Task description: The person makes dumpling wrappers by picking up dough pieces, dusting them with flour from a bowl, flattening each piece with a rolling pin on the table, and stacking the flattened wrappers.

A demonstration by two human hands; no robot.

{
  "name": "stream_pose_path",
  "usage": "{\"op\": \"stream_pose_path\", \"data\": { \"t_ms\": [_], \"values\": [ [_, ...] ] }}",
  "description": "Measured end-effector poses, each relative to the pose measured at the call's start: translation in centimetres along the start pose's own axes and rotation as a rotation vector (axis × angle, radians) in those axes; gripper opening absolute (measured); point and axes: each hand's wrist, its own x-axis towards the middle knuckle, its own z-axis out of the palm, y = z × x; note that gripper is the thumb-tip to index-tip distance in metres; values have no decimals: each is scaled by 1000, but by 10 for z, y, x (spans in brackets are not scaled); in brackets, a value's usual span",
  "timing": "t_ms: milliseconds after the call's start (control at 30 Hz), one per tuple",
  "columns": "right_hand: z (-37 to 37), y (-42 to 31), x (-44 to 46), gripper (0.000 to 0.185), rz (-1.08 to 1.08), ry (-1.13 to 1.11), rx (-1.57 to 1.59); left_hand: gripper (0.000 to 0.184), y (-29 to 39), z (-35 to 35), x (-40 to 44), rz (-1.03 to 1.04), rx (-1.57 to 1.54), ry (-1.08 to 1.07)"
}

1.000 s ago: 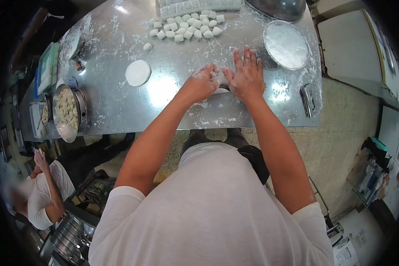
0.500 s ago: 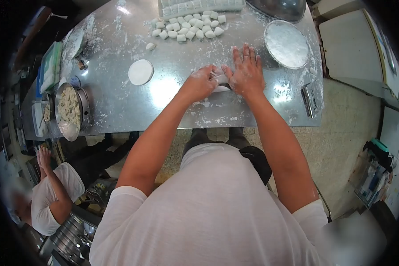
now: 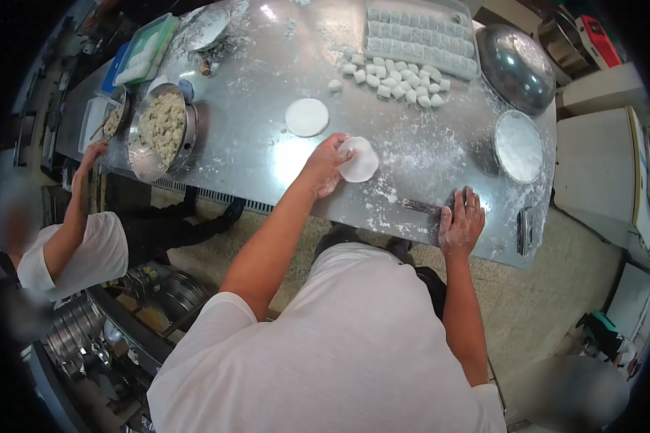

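My left hand pinches a thin round dough wrapper by its left edge, just above the steel table. Farther right, near the table's front edge, my right hand lies flat with its fingers stretched out. A dark, short stick, like a rolling pin, reaches toward its palm; the stick's right end is hidden by the hand. Beyond my left hand rests a white round of dough, perhaps a stack. Several small cut dough pieces lie farther back, one of them apart on the left.
Rows of white pieces fill a clear tray at the back. Beside it stands a large metal bowl, with a flour bowl nearer. A scraper lies at the right edge. Left are a filling bowl and a co-worker.
Both hands were together over the dough. My left hand has lifted the wrapper away to the left, and my right hand has moved nearer the front edge. The view has shifted left.
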Motion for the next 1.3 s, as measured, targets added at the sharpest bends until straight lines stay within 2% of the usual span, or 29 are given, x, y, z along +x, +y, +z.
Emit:
{"op": "stream_pose_path", "data": {
  "t_ms": [67, 200, 267, 367, 400, 533, 600, 633, 700, 733, 800, 833, 900, 933, 967, 1033, 1100, 1167, 1233, 1300],
  "values": [
    [1, -1, 2, 46, 17, 1, -32, 30, 17, -16, 4, 18, 239, 170],
    [3, -2, 2, 46, 27, 12, -23, 34, 74, -40, 15, 118, 250, 141],
    [3, -2, 3, 46, 29, 17, -26, 35, 93, -61, 34, 208, 688, 259],
    [3, -3, 4, 45, 21, 31, -41, 36, 107, -77, 46, 151, 778, 346],
    [4, -4, 7, 45, 28, 39, -44, 38, 108, -82, 48, 202, 881, 365],
    [5, -3, 0, 46, 22, 30, -26, 37, 104, -102, 55, 238, 849, 276],
    [5, -1, 5, 46, 19, 43, -28, 36, 108, -96, 60, 491, 1293, 489],
    [5, -1, 4, 46, 15, 45, -25, 36, 109, -91, 61, 491, 1292, 487],
    [3, -3, 4, 47, 10, 48, -22, 35, 107, -74, 70, 775, 1529, 409],
    [-1, -4, 5, 47, -24, 33, -19, 35, 102, -66, 77, 775, 1526, 408],
    [-11, -8, 8, 47, -47, 24, -20, 37, 96, -47, 96, 1099, 1665, 211],
    [-17, -11, 10, 46, -110, -26, -5, 37, 90, -54, 113, 1106, 1662, 191],
    [-22, -7, 6, 45, -137, -71, -6, 38, 81, -66, 139, 898, 1674, 107],
    [-17, -1, 8, 42, -133, -66, 75, 38, 88, -52, 136, 861, 1851, 133],
    [-13, 6, 9, 40, -128, -59, 158, 38, 85, -31, 134, 879, 1852, 88],
    [-12, 14, 11, 38, -83, -55, 157, 37, 94, 30, 101, 557, 1643, 160],
    [-11, 18, 15, 36, -59, -46, 173, 36, 74, 53, 119, 550, 1573, 68],
    [-10, 19, 18, 34, -53, -51, 191, 39, 48, 105, 125, 692, 1469, -173],
    [-10, 20, 19, 32, -50, -26, 201, 39, 23, 165, 135, 591, 1438, -264],
    [-14, 22, 19, 32, -54, -53, 254, 39, 3, 232, 136, 548, 1624, -332]
  ]
}}
